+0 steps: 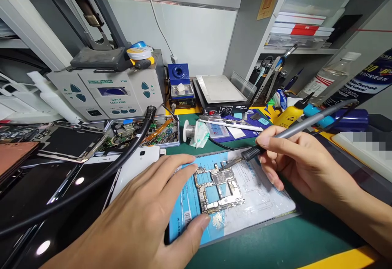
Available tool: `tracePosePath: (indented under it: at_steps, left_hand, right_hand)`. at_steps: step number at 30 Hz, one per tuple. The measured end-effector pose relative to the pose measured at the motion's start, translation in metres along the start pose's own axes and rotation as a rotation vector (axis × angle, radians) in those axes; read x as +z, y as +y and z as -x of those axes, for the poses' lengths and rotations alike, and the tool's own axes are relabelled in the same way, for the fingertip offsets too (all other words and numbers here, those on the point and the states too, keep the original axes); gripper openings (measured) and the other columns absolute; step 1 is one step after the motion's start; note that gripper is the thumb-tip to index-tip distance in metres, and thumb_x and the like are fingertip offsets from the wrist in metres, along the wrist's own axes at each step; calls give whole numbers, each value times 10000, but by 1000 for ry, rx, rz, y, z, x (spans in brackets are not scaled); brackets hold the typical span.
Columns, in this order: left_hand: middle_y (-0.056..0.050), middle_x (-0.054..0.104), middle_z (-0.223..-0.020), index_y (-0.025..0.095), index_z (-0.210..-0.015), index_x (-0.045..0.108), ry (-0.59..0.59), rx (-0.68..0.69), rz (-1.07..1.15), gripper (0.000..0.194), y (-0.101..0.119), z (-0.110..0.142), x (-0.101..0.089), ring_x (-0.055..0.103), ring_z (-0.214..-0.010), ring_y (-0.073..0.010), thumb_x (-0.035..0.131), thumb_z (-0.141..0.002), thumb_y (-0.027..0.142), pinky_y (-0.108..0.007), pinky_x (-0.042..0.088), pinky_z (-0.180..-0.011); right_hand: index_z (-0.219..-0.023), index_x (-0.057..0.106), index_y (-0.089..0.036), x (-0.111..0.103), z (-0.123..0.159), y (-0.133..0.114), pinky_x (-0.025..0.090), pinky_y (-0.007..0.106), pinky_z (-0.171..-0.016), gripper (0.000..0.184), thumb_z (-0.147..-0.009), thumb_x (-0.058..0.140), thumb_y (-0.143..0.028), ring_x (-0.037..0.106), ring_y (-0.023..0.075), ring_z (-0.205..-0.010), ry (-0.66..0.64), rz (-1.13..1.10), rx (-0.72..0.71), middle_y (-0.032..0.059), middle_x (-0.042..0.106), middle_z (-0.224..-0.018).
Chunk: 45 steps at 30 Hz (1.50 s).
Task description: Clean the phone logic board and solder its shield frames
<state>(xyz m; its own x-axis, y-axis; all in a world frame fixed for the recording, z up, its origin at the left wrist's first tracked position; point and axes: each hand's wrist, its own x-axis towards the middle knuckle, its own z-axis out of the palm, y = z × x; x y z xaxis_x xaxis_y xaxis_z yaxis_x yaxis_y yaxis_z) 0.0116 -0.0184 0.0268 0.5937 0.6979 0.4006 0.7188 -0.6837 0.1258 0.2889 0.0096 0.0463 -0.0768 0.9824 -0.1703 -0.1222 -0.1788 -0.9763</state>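
Observation:
A bare phone circuit board (228,176) lies on a blue and white booklet (257,205). My left hand (143,203) spans the board's left side, its fingertips at the upper left corner and its thumb at the lower left corner, bracing the board between them. Between the thumb and fingers of my right hand (294,158) is a soldering iron (257,150) with a black ribbed grip. The iron slants down to the left, and its tip is at the board's upper edge; whether it touches cannot be made out.
Behind the booklet stand a solder spool (190,131), a tray of circuit boards (159,132), white tweezers (235,124) and a heating plate (220,89). A hot air station (113,93) sends its black hose (122,154) across the left. Phones lie under it; bottles (290,112) stand right.

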Motion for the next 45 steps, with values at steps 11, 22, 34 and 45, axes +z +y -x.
tracePosePath:
  at_steps: [11,22,34,45]
  left_hand:
    - [-116,648,-1350,181,-1309,579,-10,-6,-6,500,-3,4,0,710,-1145,-297,636,-848,364,-436,670,-887]
    - [-50,551,-1467,243,-1407,510,-22,-43,-6,561,-6,11,10,619,-1273,-277,599,-885,427,-448,615,-1009]
    - [-32,550,-1473,258,-1414,500,-21,-51,11,560,-7,14,13,619,-1269,-268,594,-898,452,-441,603,-1022]
    - [-45,548,-1465,259,-1403,502,-41,-62,53,544,-5,13,11,605,-1280,-275,609,-891,408,-437,583,-1044]
  right_hand:
    - [-690,687,-195,-1,2,5,456,159,-308,232,-770,849,-340,560,123,-298,6,3,-31,-6,628,-416]
    - [-670,680,-214,0,-1,3,469,183,-256,231,-762,844,-348,564,133,-288,56,-28,-23,-3,665,-496]
    - [-629,658,-226,-2,-1,4,399,189,-219,173,-694,793,-311,487,132,-236,138,-50,9,-16,595,-398]
    - [-563,624,-224,5,1,-5,363,187,-230,199,-635,790,-305,457,127,-208,173,-48,44,-18,561,-347]
